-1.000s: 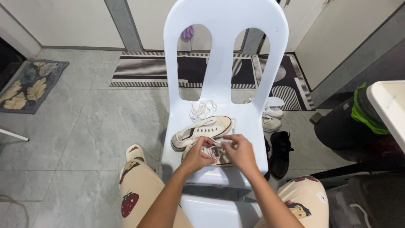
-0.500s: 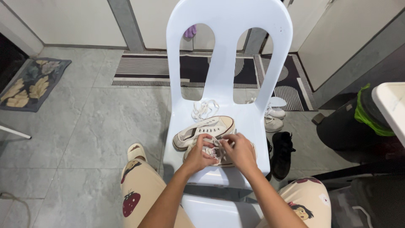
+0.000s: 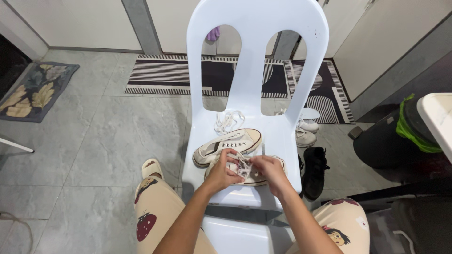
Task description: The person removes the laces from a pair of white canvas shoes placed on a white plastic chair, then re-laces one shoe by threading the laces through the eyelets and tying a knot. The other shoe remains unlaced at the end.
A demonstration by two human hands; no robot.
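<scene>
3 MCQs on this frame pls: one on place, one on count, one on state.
1. Where does the loose white lace lie?
A. On the chair seat behind the far sneaker
B. On the striped rug
C. On the person's lap

2. How many cream sneakers are on the seat?
A. One
B. Two
C. Four

3. What are the hands doing?
A. Hanging clear of the chair
B. Both at the near sneaker's lacing
C. Lifting the black shoe

Key:
1 A: the loose lace lies on the white chair seat, behind the far sneaker.
2 B: the far sneaker and the near sneaker are the only ones on the seat.
3 B: the left hand and right hand both pinch at the near sneaker's lace; the black shoe stays on the floor.
</scene>
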